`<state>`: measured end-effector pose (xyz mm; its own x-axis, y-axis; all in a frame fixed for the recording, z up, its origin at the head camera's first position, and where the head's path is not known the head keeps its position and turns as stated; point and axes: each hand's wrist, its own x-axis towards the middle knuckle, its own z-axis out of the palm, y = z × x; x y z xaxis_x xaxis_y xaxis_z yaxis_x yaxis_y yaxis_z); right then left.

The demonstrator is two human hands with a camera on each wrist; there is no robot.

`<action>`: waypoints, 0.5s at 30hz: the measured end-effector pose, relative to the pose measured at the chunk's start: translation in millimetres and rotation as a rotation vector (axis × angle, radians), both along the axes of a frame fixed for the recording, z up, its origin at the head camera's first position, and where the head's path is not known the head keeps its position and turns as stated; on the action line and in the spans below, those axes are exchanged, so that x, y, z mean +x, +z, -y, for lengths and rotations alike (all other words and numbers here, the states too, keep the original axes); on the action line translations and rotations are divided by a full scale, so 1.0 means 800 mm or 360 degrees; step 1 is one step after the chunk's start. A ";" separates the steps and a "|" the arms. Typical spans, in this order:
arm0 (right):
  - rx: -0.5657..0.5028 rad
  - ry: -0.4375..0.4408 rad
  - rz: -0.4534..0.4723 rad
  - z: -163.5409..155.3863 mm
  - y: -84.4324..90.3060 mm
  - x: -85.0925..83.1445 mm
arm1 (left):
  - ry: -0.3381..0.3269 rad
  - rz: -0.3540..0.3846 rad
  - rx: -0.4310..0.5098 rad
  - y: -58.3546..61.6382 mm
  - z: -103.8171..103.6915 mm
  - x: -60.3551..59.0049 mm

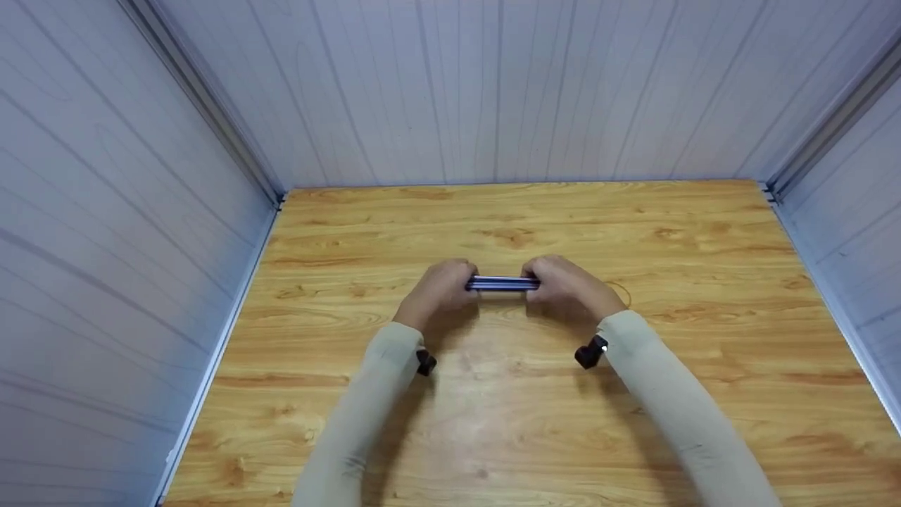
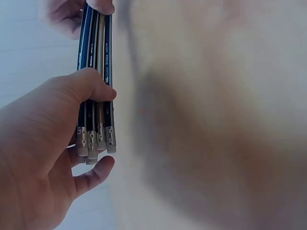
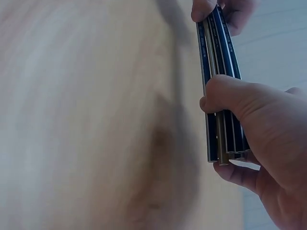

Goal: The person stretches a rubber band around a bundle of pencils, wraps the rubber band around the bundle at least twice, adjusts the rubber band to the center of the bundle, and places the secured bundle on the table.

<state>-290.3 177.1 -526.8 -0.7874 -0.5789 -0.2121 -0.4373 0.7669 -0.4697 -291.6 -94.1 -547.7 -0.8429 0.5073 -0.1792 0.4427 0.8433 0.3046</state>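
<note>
A bundle of pencils (image 1: pixel 502 283) was held just above the middle of the bench (image 1: pixel 704 394), its long axis running level from left to right, parallel to the far edge. The left hand (image 1: pixel 438 290) had its thumb and fingers (image 2: pixel 91 86) curled round the eraser end; the right hand (image 1: pixel 566 285) was wrapped likewise round the other end. The pencils looked light, stiff and smooth, so loose ones might slide lengthwise; gripping both ends seemed to keep them together.
</note>
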 end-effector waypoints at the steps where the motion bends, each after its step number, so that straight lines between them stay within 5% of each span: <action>1: -0.0001 0.0013 -0.0042 0.000 0.007 -0.002 | 0.0002 -0.0006 -0.0005 0.021 -0.001 0.005; 3: -0.0013 0.0023 -0.0116 -0.001 0.021 -0.005 | 0.0004 -0.0052 0.0000 0.049 -0.003 0.009; 6: -0.0039 0.0013 -0.0172 -0.002 0.039 -0.007 | -0.0035 -0.0170 -0.0043 0.070 -0.005 0.008; 15: -0.0046 0.0025 -0.0236 -0.004 0.060 0.000 | -0.0100 -0.0187 -0.0006 0.078 -0.005 0.012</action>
